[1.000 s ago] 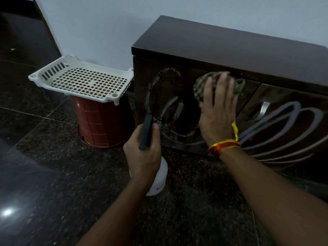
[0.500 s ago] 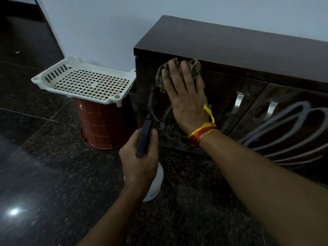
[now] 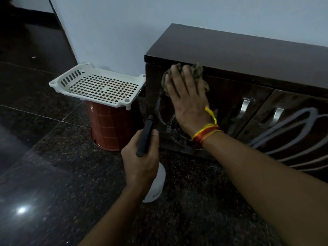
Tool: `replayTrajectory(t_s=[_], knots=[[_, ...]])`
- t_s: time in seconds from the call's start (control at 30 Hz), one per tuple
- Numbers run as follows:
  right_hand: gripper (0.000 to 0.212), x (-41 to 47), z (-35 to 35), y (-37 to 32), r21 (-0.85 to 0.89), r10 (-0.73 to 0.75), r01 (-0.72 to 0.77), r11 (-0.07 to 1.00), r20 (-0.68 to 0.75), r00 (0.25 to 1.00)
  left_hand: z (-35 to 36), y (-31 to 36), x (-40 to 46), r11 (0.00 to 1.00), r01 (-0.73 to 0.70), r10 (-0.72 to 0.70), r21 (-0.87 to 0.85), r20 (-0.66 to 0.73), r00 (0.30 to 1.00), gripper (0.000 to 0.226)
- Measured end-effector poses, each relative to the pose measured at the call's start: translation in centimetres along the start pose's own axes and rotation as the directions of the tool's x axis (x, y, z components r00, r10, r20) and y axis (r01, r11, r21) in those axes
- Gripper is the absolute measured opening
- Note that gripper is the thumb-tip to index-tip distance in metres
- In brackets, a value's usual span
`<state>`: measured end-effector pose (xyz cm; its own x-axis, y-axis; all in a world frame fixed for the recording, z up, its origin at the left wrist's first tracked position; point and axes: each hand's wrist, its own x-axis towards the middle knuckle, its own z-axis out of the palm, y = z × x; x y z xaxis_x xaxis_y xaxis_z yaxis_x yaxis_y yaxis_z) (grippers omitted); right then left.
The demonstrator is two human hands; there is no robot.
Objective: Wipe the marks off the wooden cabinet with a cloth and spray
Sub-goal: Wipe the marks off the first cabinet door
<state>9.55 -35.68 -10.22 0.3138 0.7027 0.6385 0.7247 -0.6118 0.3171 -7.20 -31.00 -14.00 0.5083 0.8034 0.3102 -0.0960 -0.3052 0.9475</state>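
A dark wooden cabinet (image 3: pixel 248 55) stands against the wall, with pale looping marks (image 3: pixel 287 132) on its right door and smeared marks (image 3: pixel 164 119) on its left door. My right hand (image 3: pixel 188 100) presses an olive cloth (image 3: pixel 197 72) flat against the top of the left door, fingers mostly straight. My left hand (image 3: pixel 140 162) grips a white spray bottle (image 3: pixel 156 185) with a black nozzle (image 3: pixel 146 134), held low in front of the cabinet's left corner.
A white perforated plastic tray (image 3: pixel 99 86) sits on an upturned red bucket (image 3: pixel 111 126) just left of the cabinet. Two metal handles (image 3: pixel 245 107) are on the doors. The floor (image 3: pixel 44 174) is dark polished stone.
My right hand has swept the cloth from the middle of the left door up and left to its top corner. The left door's marks are largely wiped away. My left hand stays put.
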Motion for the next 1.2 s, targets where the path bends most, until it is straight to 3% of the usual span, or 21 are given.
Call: replayTrajectory(t_s=[0.13,0.33,0.6,0.77,0.93,1.03,1.2], knots=[[0.065,-0.7,-0.2,1.3,-0.005,-0.013,0.013,1.000,-0.005,1.000,0.3,0.7,0.1,1.000,0.004,-0.004,-0.016,-0.007,1.000,0.031],[0.064,-3.3,0.0,2.7,-0.038,0.172,-0.174,0.984,-0.035,0.984,-0.2,1.1,0.4,0.999,-0.019,0.018,-0.044,-0.008,1.000,0.023],[0.056,4.4,1.3,-3.7,-0.067,-0.176,0.175,0.982,-0.019,0.984,-1.6,0.0,0.5,0.998,-0.053,0.055,0.045,-0.030,0.998,0.025],[0.056,3.7,0.9,-1.9,-0.123,-0.211,0.206,0.971,-0.030,0.977,-1.2,0.2,0.5,0.999,-0.024,0.026,0.044,-0.039,0.999,0.016],[0.062,-0.6,0.3,2.3,-0.137,-0.046,0.042,0.990,-0.026,0.999,-1.2,0.5,0.2,0.999,-0.022,0.022,0.025,-0.014,1.000,0.015],[0.063,-0.1,0.2,1.1,-0.082,0.005,-0.008,0.997,-0.037,0.999,-1.7,0.6,0.2,0.999,-0.039,0.039,0.027,0.002,0.999,0.013],[0.058,4.7,0.5,-3.4,-0.072,-0.179,0.183,0.980,0.057,0.982,-2.2,0.2,0.1,0.997,-0.050,0.050,0.054,0.004,0.999,0.012]])
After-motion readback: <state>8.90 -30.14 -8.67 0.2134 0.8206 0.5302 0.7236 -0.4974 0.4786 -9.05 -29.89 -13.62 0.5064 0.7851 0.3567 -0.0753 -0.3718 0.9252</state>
